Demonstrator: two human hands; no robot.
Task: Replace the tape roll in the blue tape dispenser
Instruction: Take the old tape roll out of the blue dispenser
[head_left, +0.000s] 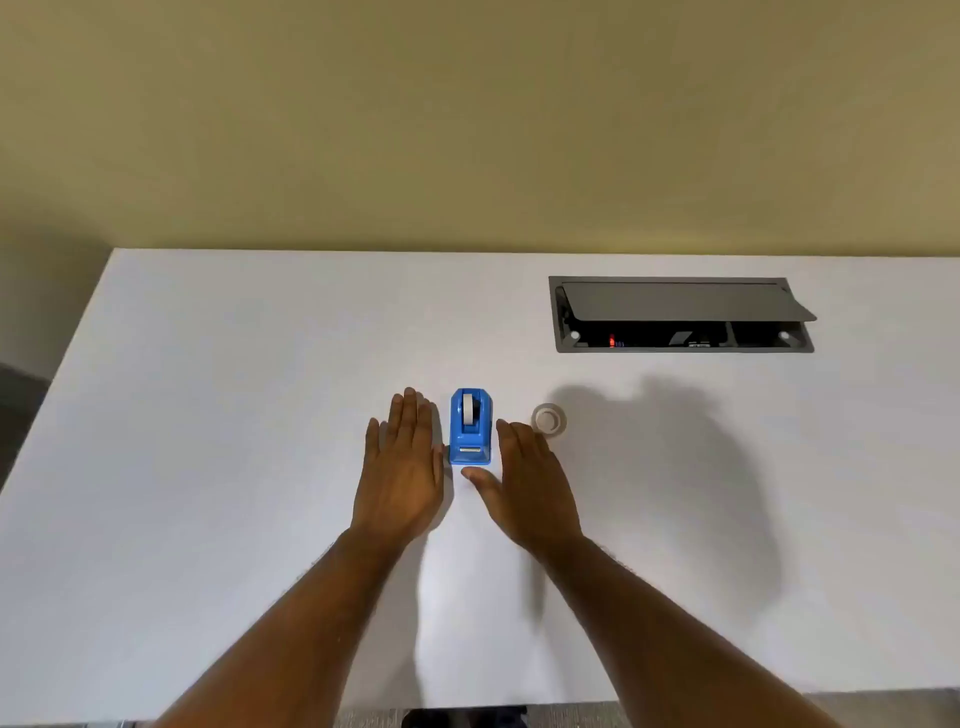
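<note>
Flanking the blue tape dispenser (470, 434) mid-table (208, 467), the left hand (399, 478) and right hand (530, 486) are hovering flat, fingers spread, gripping nothing, probably lining up to steady it. The spare tape roll (548, 419) is waiting just right, within reach.

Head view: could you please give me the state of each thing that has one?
blue tape dispenser: upright on the table, roll seated, untouched.
loose tape roll: lying flat, right of the dispenser.
left hand: open, empty.
right hand: open, empty.
cable box lid: propped open.
</note>
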